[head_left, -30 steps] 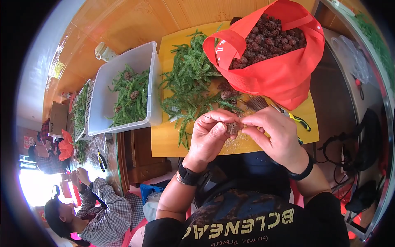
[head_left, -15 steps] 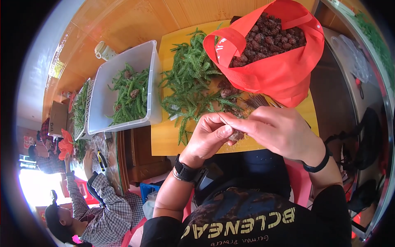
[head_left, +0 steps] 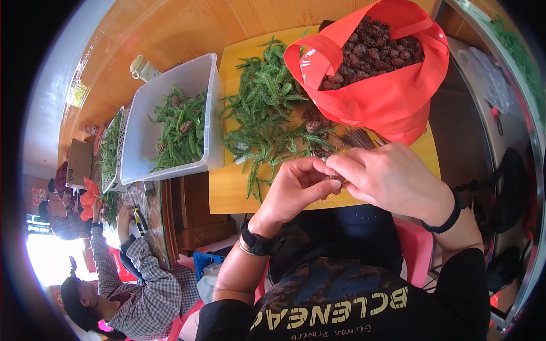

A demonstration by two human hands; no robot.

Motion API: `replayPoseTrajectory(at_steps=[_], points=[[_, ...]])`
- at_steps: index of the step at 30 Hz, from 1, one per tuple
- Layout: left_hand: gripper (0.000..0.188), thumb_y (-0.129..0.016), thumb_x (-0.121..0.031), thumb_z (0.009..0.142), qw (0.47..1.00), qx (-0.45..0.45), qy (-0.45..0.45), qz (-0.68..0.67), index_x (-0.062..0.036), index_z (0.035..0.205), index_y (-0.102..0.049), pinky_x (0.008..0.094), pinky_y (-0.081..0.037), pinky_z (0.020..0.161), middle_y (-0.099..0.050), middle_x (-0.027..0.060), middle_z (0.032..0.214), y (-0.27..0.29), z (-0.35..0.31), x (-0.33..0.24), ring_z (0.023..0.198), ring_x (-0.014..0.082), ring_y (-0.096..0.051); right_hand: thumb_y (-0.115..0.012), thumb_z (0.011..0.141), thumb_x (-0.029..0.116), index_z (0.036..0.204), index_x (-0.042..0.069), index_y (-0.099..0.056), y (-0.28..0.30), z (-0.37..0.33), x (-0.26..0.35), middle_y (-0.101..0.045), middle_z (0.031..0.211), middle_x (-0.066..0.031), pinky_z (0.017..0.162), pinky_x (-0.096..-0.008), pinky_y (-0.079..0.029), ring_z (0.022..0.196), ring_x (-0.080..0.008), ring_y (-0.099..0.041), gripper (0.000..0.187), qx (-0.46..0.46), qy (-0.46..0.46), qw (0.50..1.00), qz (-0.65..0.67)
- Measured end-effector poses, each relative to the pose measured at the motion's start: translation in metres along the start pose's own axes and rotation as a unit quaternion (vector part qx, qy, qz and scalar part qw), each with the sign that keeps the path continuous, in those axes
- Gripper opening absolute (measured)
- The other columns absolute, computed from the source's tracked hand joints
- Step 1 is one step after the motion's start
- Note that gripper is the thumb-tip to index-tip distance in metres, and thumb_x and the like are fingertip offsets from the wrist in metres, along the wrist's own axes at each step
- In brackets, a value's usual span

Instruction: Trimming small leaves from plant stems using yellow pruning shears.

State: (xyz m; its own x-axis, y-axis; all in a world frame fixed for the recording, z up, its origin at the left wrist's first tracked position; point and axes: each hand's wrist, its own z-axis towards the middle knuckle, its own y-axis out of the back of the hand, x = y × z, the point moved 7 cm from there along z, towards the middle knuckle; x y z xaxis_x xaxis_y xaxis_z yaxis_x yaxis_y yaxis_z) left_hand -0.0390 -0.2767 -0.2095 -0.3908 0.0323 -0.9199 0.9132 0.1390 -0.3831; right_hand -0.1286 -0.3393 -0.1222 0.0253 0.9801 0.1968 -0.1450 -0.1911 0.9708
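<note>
Over the near edge of the yellow table (head_left: 233, 196), both my hands meet around a small brown pine cone (head_left: 336, 177), mostly covered by fingers. My left hand (head_left: 298, 187) is closed on it with thumb and fingers curled. From the right, my right hand (head_left: 392, 173) pinches at the same cone with bent fingertips. Just beyond the hands lie loose pine cones (head_left: 314, 120) and a bunch of thin brown stems (head_left: 357, 138). Green artificial fir sprigs (head_left: 264, 94) are heaped to their left. Behind, a red cloth bag (head_left: 378, 108) stands full of pine cones (head_left: 372, 54).
Left of the table is a clear plastic bin (head_left: 214, 122) holding sprigs with cones. Beyond it sits a white perforated basket (head_left: 120, 145) of greenery. A person in a checked shirt (head_left: 151, 290) works at the left, near yellow-black pliers (head_left: 140, 220). A lidded cup (head_left: 145, 69) stands behind.
My right hand has turned and shifted slightly right and down, its fingertips now meeting the left hand's. The cone is more hidden than before. The red bag has shifted very slightly.
</note>
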Motion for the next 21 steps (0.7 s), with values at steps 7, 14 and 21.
replayPoseTrajectory(at_steps=[7,14,21], points=[[0.014,-0.062,-0.006,0.085,0.998,-0.033,-0.050,0.037,0.0007,0.097,-0.059,0.0202,-0.047,0.061,-0.065,0.0063,0.090,-0.002,-0.005,-0.007,0.077,0.0093,-0.061,-0.068,0.071,0.016,0.103,0.010,-0.052,0.004,-0.001,-0.007,-0.060,0.083,-0.0056,0.054,-0.0344,-0.049,0.066,-0.0243,-0.062,0.036,-0.021,-0.021,0.999,0.020],[0.010,-0.058,0.000,0.084,0.999,-0.028,-0.040,-0.002,0.0012,0.094,-0.058,0.0226,-0.049,0.059,-0.064,0.0141,0.092,-0.004,-0.007,-0.008,0.072,0.0137,-0.062,-0.065,0.076,0.011,0.098,0.008,-0.060,0.016,0.003,-0.023,-0.062,0.084,-0.0080,0.059,-0.0333,-0.049,0.068,-0.0252,-0.061,0.023,-0.119,0.010,0.979,0.165],[0.014,-0.059,0.000,0.084,0.998,-0.025,-0.057,0.002,-0.0007,0.097,-0.053,0.0236,-0.051,0.060,-0.064,0.0159,0.093,-0.007,-0.006,-0.008,0.073,0.0160,-0.064,-0.065,0.075,0.010,0.085,0.006,-0.061,0.006,0.010,-0.022,-0.061,0.074,-0.0074,0.058,-0.0337,-0.048,0.067,-0.0250,-0.060,0.011,-0.104,0.039,0.970,0.214]])
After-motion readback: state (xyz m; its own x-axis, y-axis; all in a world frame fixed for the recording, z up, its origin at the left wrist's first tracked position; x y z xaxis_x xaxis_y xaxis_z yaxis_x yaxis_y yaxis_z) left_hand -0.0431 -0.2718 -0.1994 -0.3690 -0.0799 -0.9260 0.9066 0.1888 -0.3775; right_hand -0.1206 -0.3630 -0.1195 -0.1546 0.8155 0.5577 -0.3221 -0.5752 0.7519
